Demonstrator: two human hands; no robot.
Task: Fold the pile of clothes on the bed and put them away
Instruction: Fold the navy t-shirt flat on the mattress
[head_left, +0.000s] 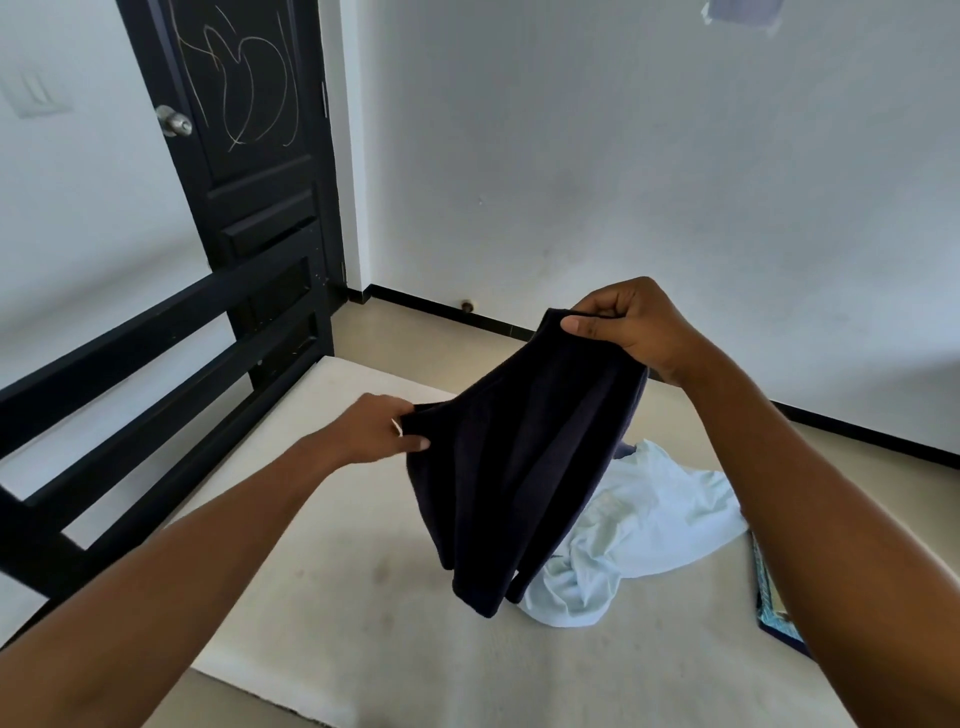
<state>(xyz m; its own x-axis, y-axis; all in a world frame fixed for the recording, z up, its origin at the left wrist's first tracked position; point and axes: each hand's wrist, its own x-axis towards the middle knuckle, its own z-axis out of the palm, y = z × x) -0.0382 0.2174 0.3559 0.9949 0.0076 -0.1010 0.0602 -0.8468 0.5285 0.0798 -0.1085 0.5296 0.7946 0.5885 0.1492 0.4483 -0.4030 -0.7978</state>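
From the head view, the person stands at the near edge of the bed (337, 561) with both bare arms stretched out over it, holding a dark navy garment (524, 457) up in the air between them. The left hand (382, 426) is the lower one. Its fingers (413, 443) are curled in and pinch the garment's left edge, with the cloth bunched where they close on it. The right hand (631, 327) is higher and further out. Its fingers (613, 301) are folded round the top corner of the garment and the thumb presses down across the cloth. The garment slopes from the right hand down to the left and hangs in long folds. Its lowest end dangles above the middle of the bed, and I cannot tell whether it touches the mattress. Behind it, toward the right edge of the bed, a pale blue garment (654, 514) lies crumpled in a loose heap, partly covered by the hanging navy cloth. Right at that right edge a flat thing with a dark rim (774, 597) shows from under the right forearm, and what it is I cannot make out. A black bed frame (156, 358) of slanting rails runs along the left edge of the bed. Past the far left corner stands a black door (260, 156) marked with pale scribbles, with a round metal knob (174, 120). A white wall (649, 156) stands beyond the far edge, with a dark skirting strip along its foot.
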